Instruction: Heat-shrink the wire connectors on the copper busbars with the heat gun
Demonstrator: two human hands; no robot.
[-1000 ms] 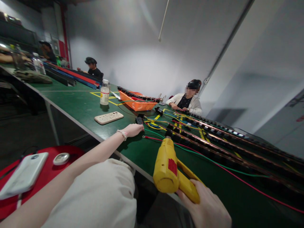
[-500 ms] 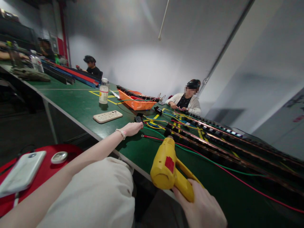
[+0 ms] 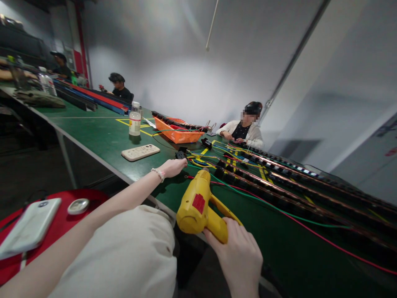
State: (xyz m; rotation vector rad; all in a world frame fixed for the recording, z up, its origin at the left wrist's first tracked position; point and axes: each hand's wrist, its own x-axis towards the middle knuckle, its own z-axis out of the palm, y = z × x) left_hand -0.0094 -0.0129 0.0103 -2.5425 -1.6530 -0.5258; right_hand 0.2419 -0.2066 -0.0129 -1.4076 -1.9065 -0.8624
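My right hand is wrapped around the handle of a yellow heat gun with a red patch on its side. Its nozzle points away from me, toward the wires by my left hand. My left hand, with a bracelet at the wrist, is closed in a pinch at the ends of several coloured wires; the fingertips hide exactly which ones. A black connector block lies just beyond those fingers. A red wire with a ring terminal and a green wire run rightward across the green table.
Long copper bars in black holders stretch to the right. An orange basket, a bottle and a phone stand or lie ahead. On a red stool is a white phone. A co-worker sits across the table.
My right hand has moved the heat gun to the left and slightly up, bringing its nozzle closer to my left hand. The left hand has stayed in place.
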